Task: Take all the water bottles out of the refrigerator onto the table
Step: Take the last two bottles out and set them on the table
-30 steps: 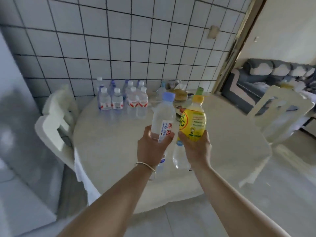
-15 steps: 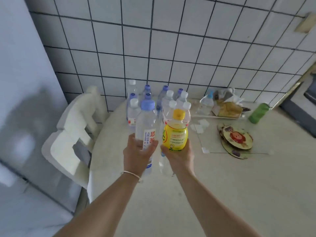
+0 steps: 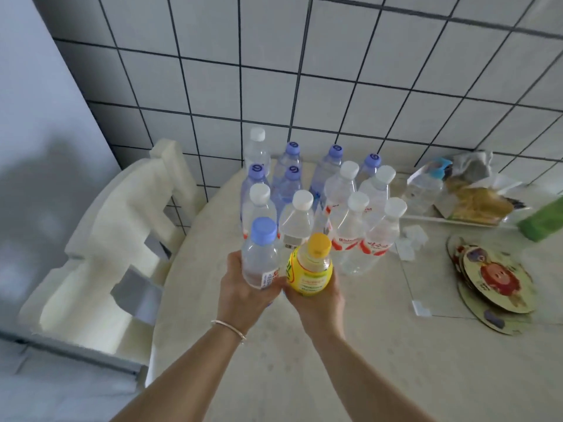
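My left hand (image 3: 243, 292) is wrapped round the lower body of a clear bottle (image 3: 260, 257) with a blue cap; my right hand (image 3: 316, 298) is wrapped round the base of a yellow bottle (image 3: 310, 269) with a yellow cap. Both are upright, side by side and touching or nearly so, above the near part of the table (image 3: 350, 360), just short of the cluster (image 3: 316, 205). Judgement: both look full, so fairly heavy for one hand; thin plastic walls will give under a hard squeeze; if cold from the fridge they may be damp and slippery, though I can see no wet. Best hold is round the mid or lower body, not the cap. Count, standing beyond my hands: five blue-capped, seven white-capped, twelve in all, tightly packed, so one may hide behind another. Held: two. Further right of my right hand, another clear bottle (image 3: 422, 190) with a light blue top stands apart by the tray; contents unclear. Free table lies directly under my hands.
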